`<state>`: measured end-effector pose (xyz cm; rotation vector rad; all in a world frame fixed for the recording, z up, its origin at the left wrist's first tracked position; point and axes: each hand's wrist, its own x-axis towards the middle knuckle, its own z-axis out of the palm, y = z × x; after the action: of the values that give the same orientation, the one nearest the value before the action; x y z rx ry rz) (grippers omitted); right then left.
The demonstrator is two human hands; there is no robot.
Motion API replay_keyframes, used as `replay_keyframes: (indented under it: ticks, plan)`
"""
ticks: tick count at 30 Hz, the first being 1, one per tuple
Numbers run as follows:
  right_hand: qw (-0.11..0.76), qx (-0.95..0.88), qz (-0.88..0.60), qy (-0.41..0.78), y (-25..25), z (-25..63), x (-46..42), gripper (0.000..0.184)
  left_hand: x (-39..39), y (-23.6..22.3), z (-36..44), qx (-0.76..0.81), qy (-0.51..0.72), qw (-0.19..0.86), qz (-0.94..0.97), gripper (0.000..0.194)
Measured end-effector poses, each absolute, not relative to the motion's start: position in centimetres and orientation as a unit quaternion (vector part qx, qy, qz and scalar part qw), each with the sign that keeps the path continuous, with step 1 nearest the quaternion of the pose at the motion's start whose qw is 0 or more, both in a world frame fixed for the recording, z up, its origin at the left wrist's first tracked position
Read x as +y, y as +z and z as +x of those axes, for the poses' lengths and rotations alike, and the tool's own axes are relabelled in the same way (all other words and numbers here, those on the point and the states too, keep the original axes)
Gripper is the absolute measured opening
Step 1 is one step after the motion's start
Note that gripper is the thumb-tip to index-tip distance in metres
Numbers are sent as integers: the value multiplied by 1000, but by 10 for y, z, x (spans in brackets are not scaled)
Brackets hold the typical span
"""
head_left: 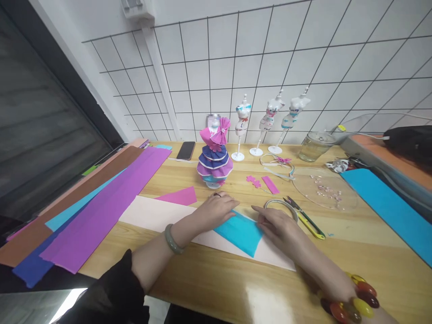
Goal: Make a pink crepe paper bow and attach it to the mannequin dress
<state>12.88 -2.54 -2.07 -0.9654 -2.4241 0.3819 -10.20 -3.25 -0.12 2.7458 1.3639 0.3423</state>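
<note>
A turquoise piece of crepe paper lies on a long pale pink paper strip in front of me. My left hand rests palm down on the turquoise piece's left end, its fingers stretched toward the right. At the right edge of that piece is my right hand; its index finger points out and the lower fingers are partly hidden. Just behind my right hand lies a roll of tape, with yellow-and-green scissors beside it. A magenta paper scrap sits behind the pale strip.
A mini dress form in a ruffled paper dress stands behind my hands, near several bare forms. Coloured paper sheets pile up left. Rightward are a glass of liquid, a clear tray of beads and a blue sheet.
</note>
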Motion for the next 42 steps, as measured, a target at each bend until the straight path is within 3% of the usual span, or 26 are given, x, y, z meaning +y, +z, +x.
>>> replay_keyframes:
  ticks: [10, 14, 17, 23, 29, 42]
  plan:
    - [333, -837, -367, 234, -20, 134, -22, 44, -25, 11, -100, 432, 158, 106, 882, 25]
    - [345, -782, -414, 312, -18, 135, -22, 34, -27, 21, -99, 429, 192, 161, 868, 22]
    - [360, -701, -457, 413, -15, 134, -23, 31, -30, 24, -99, 457, 220, 250, 825, 24]
    - [387, -574, -386, 610, -7, 131, -25, 28, -30, 21, -100, 515, 273, 488, 650, 31]
    - [379, -539, -401, 636, -7, 136, -20, 25, -24, 9, -104, 504, 307, 604, 536, 30]
    - [386, -488, -389, 679, -8, 133, -19, 47, -30, -7, -94, 479, 361, 666, 444, 25]
